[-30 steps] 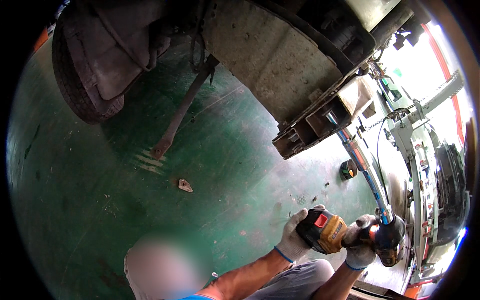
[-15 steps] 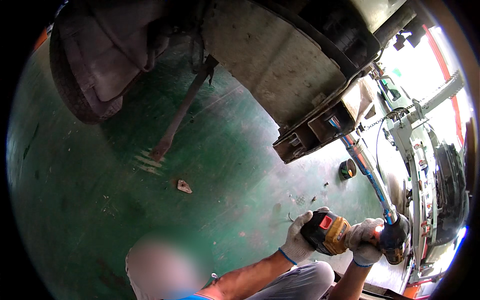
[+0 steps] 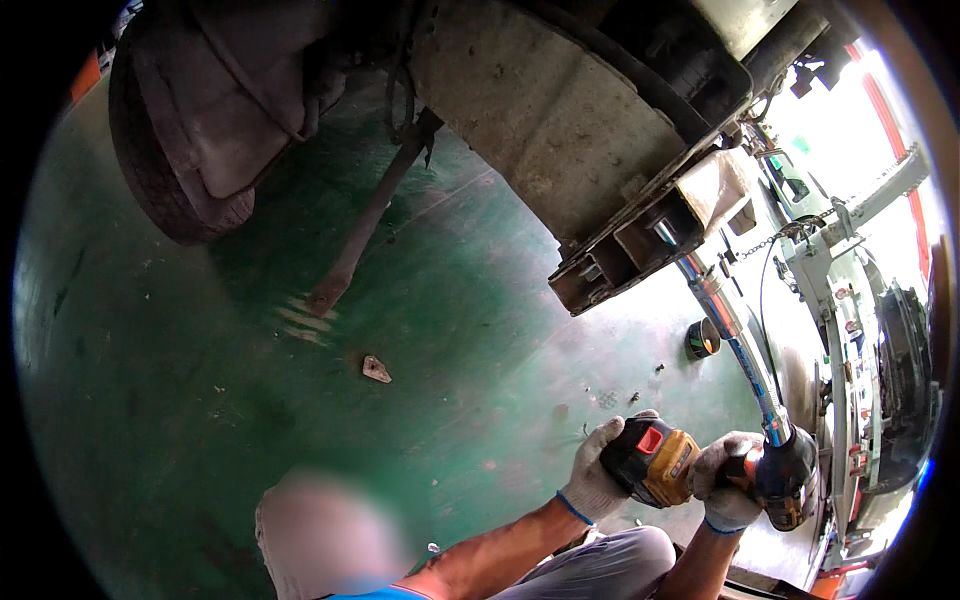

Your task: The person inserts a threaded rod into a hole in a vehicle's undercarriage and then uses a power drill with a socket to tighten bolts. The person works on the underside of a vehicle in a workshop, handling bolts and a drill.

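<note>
My right hand point(image 3: 726, 482), in a grey knit glove, is closed around the handle of a yellow and black cordless impact wrench point(image 3: 787, 482). My left hand point(image 3: 597, 478), gloved alike, holds the wrench by its battery end, fingers wrapped round the black pack. From the tool's nose a long shiny extension bar point(image 3: 738, 352) with blue and orange marks slants up and to the left. Its far end reaches into an open metal bracket point(image 3: 598, 285) on the vehicle's underside. What it meets inside is hidden.
Above hang a vehicle's dirty underside panel point(image 3: 540, 110) and a tire point(image 3: 150, 190). A metal strut point(image 3: 365, 220) slants down to the green floor point(image 3: 250, 420). A metal piece point(image 3: 376, 369) and a small round can point(image 3: 702, 339) lie there. A steel frame with a chain point(image 3: 785, 238) stands at right.
The view has shifted slightly, so the bracket sits a little higher in the picture. Both hands keep the same hold on the impact wrench, and its bar still reaches into the bracket.
</note>
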Motion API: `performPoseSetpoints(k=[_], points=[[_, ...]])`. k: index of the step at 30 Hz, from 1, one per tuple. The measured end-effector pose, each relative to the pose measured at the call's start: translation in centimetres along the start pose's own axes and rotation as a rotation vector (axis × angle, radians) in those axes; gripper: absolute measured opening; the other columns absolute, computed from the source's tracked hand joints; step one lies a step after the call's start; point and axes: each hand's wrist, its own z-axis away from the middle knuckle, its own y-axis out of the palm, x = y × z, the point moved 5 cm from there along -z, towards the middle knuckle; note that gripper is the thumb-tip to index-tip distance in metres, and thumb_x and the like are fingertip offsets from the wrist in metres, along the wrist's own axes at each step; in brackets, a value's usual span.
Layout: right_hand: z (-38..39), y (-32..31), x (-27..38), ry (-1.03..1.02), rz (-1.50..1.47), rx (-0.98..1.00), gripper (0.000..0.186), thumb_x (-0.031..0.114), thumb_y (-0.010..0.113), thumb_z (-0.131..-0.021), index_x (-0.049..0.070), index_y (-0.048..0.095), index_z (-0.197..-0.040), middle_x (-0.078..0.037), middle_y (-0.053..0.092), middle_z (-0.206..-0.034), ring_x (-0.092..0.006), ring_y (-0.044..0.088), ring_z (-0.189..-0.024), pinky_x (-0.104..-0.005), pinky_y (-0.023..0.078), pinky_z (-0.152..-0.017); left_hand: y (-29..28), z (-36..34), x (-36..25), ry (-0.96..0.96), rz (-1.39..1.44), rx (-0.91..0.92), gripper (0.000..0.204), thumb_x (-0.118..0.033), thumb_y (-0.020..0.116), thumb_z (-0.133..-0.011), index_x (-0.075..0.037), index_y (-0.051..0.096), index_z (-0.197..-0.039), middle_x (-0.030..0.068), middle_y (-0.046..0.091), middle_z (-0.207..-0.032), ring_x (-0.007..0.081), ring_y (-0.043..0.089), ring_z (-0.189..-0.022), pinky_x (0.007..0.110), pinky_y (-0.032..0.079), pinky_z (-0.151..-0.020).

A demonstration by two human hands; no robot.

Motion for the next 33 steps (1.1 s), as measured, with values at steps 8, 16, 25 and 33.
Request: performPoseSetpoints(k=[8,16,25,33], points=[[1.2,-0.9,-0.5,0.027,0.002,-0.147,0.035,0.021,0.075,-0.082,0.0,0.059,-0.104,-0.018,0.064,-0.078,-0.0213,0.059,-0.052,-0.0294,0.045,-0.041,-0.2,0.0,-2.6,0.065,-0.404,-0.048,0.052,-0.039,0.052,-0.1,-0.002,0.051,-0.136,0.0141,0.062,-0.127,0.0272,0.059,-0.12,0.045,0.043,-0.108],[0.6,-1.2,-0.9,0.077,0.033,-0.104,0.041,0.03,0.076,-0.082,0.001,0.058,-0.104,-0.017,0.065,-0.084,-0.0224,0.062,-0.064,-0.029,0.049,-0.049,22.7,0.1,-6.5,0.539,-0.95,0.371,0.044,-0.034,0.05,-0.103,-0.002,0.051,-0.134,0.0167,0.063,-0.121,0.0259,0.061,-0.113,0.044,0.049,-0.098],[2.8,-5.2,-0.6,0.191,0.04,-0.102,0.038,0.035,0.058,-0.09,0.0,0.055,-0.105,-0.014,0.06,-0.093,-0.0262,0.061,-0.083,-0.0395,0.053,-0.073,25.2,-0.1,-3.9,0.583,-0.795,0.331,0.036,-0.036,0.05,-0.103,-0.002,0.056,-0.116,0.0154,0.068,-0.094,0.0229,0.068,-0.084,0.038,0.057,-0.08],[3.6,-5.6,-5.6,0.111,-0.232,-0.125,0.052,0.055,0.06,-0.085,0.003,0.058,-0.088,-0.016,0.061,-0.073,-0.0241,0.054,-0.045,-0.0359,0.043,-0.038,20.3,0.1,-1.0,0.608,-1.19,0.346,0.033,-0.027,0.045,-0.106,0.002,0.05,-0.121,0.0123,0.065,-0.101,0.0189,0.062,-0.097,0.037,0.051,-0.089]])
